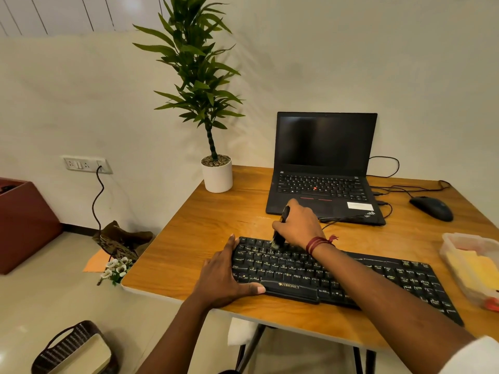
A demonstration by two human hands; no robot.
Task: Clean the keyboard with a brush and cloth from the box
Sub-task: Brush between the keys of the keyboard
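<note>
Right hand (299,225), over far left edge of long black plastic keyboard (337,276): bare. Right wrist, above keyboard's top key rows: dark red thread band (316,243), several turns wound side by side, knotted, short frayed tail sticking out toward keyboard's right end. Right forearm bare across keyboard. White fabric sleeve (475,357) on right arm, nearer than keyboard's front right corner. Left hand (224,276), at keyboard's left end: bare, thumbnail in view. Left forearm bare.

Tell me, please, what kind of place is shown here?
Probably a small office or home workstation. A wooden desk carries an open laptop, a wired mouse and a separate keyboard; a wall socket and a potted plant fit this too.
</note>
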